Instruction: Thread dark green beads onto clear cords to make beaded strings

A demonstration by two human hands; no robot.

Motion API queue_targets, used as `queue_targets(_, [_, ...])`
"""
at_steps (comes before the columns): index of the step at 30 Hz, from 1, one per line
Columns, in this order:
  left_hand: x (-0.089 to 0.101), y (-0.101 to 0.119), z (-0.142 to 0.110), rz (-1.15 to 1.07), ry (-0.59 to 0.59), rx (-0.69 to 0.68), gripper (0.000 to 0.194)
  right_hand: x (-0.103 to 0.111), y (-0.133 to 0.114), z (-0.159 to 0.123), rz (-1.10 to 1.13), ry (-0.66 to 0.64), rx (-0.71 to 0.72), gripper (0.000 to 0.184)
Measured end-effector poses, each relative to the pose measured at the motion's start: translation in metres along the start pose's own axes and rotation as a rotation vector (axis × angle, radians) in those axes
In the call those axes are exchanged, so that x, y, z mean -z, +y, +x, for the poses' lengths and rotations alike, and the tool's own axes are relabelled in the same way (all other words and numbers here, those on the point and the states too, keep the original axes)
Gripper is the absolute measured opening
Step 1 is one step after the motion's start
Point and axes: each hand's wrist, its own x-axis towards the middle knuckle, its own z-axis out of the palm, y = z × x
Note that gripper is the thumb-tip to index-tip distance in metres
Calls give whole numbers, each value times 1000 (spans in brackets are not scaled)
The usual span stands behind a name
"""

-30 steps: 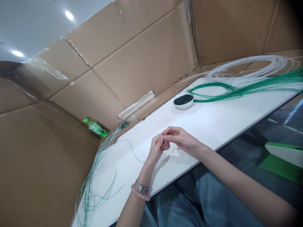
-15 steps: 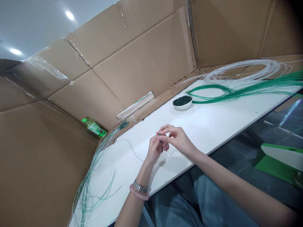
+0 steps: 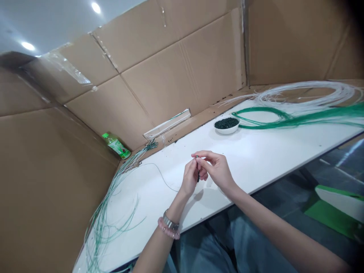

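Observation:
My left hand (image 3: 190, 178) and my right hand (image 3: 215, 170) meet above the white table (image 3: 256, 151), fingers pinched together. Between them they hold the end of a thin green cord (image 3: 159, 175) with a few dark beads (image 3: 198, 175) hanging on it. The cord trails left across the table toward a loose pile of green and white cords (image 3: 110, 212). A white bowl of dark green beads (image 3: 226, 125) sits farther back, to the right of my hands.
Cardboard walls (image 3: 159, 79) enclose the table at the back and left. Coils of white cord (image 3: 307, 93) and green cord (image 3: 284, 117) lie at the far right. A green bottle (image 3: 116, 145) lies in the back left corner. My legs show below the table edge.
My hands stayed joined on the cord; a short string of dark beads now hangs below my fingers. The view shifted slightly to the left.

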Motion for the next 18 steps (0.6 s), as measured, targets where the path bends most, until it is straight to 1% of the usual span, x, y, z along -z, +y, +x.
queue_targets(3, [0, -3, 2, 33, -36, 6, 49, 3, -4, 4, -4, 34, 14, 30])
queue_targets(6, [1, 0, 4, 105, -110, 9, 56, 5, -12, 14, 17, 41, 38, 25])
queue_targets(8, [4, 7, 2, 178, -162, 7, 61, 4, -20, 23, 97, 42, 55, 21])
queue_targets(10, [11, 17, -2, 271, -202, 4, 64, 3, -33, 36, 220, 45, 53, 21])
queue_targets(13, [29, 38, -12, 443, -193, -13, 62, 4, -66, 64, 329, 72, 53, 24])
queue_targets(14, [37, 46, -15, 503, -169, -22, 59, 5, -81, 76, 330, 91, 70, 20])
queue_targets(16, [55, 64, -22, 618, -105, -30, 51, 12, -115, 106, 316, 123, 155, 3])
queue_targets(18, [73, 85, -28, 712, -39, -31, 45, 20, -150, 138, 310, 160, 237, 25])
